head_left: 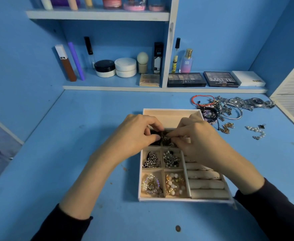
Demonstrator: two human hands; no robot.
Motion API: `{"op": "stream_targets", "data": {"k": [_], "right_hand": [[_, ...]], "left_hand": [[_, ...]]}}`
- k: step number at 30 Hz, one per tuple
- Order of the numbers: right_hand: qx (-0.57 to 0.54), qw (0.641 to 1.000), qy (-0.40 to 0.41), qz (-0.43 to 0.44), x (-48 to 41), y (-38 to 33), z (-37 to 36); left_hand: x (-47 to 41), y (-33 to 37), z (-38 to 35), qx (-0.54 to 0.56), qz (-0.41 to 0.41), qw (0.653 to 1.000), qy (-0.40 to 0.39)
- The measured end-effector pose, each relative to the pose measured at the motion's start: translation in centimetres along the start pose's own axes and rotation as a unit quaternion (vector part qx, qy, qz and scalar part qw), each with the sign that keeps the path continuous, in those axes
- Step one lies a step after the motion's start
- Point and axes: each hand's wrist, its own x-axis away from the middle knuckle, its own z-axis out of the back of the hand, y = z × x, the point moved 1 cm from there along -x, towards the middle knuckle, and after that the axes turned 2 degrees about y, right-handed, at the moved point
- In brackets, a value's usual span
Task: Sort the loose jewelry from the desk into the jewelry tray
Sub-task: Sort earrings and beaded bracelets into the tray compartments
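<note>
1. Blue walls and a blue desk (69, 153) fill the head view, with a white-edged shelf (111, 87) at the back carrying jars, tubes and eyeshadow palettes (186, 80).
2. A cream jewelry tray (177, 200) sits on the desk in front of the person.
3. Its near left compartments hold silver chains (151, 160), a beaded bracelet (151, 185) and pearl-and-gold pieces (174, 185). Padded ring rolls (207, 185) line its right side.
4. The left hand (134, 134) and right hand (200, 141) meet over the tray's second row from the back.
5. Both have thumb and fingertips curled in, pinching a small dark piece (161, 136) between them. It is too small and too covered to identify.
6. The loose jewelry pile (220, 108) lies on the desk just beyond the tray's far right corner. It includes a red cord bracelet (202, 99) and metal watches (257, 102).
7. A gold chain (227, 127) and a pearl bracelet (257, 132) lie apart from it, to the right of the tray.
</note>
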Motion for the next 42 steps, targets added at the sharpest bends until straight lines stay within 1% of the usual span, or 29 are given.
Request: {"op": "stream_targets", "data": {"k": [3, 6, 9, 15, 19, 22, 25, 27, 30, 33, 37, 42], "right_hand": [[-0.05, 0.997, 0.033, -0.038, 0.1, 0.5, 1.3], [-0.069, 0.993, 0.059, -0.072, 0.4, 1.5, 2.0], [-0.093, 0.988, 0.074, -0.099, 1.0, 2.0, 2.4], [-0.14, 0.975, 0.104, -0.14, 2.1, 2.8, 2.5], [-0.158, 0.962, 0.137, -0.175, 2.9, 3.6, 2.3], [-0.162, 0.958, 0.148, -0.182, 3.3, 4.4, 2.3], [-0.171, 0.953, 0.153, -0.199, 3.7, 5.2, 2.7], [-0.185, 0.945, 0.161, -0.217, 4.0, 6.0, 3.2], [-0.199, 0.93, 0.184, -0.247, 4.5, 7.9, 4.0], [-0.185, 0.918, 0.21, -0.281, 5.4, 10.1, 5.1], [-0.121, 0.915, 0.228, -0.309, 6.8, 12.8, 6.6], [-0.038, 0.921, 0.2, -0.331, 7.6, 15.1, 7.8]], "left_hand": [[0.0, 0.3, -0.1, -0.006, -0.017, 1.0, 0.009], [0.0, 1.0, -0.7, -0.019, -0.045, 0.999, 0.009], [-0.3, 1.4, -1.6, -0.031, -0.055, 0.998, 0.008], [-0.3, 1.4, -2.5, -0.107, -0.049, 0.993, 0.007], [-0.1, 1.4, -2.5, -0.149, -0.07, 0.986, 0.01], [-0.3, 1.2, -2.6, -0.135, -0.07, 0.988, 0.007], [-0.9, 1.0, -2.5, -0.096, -0.064, 0.993, 0.001], [-1.2, 1.5, -2.3, -0.063, -0.068, 0.996, 0.008], [-1.9, 3.2, -2.3, -0.045, -0.076, 0.996, 0.021], [-3.1, 5.5, -2.9, -0.028, -0.09, 0.995, 0.022], [-5.4, 8.8, -4.5, -0.004, -0.142, 0.99, -0.007], [-8.5, 11.2, -7.8, 0.002, -0.146, 0.988, -0.042]]}}
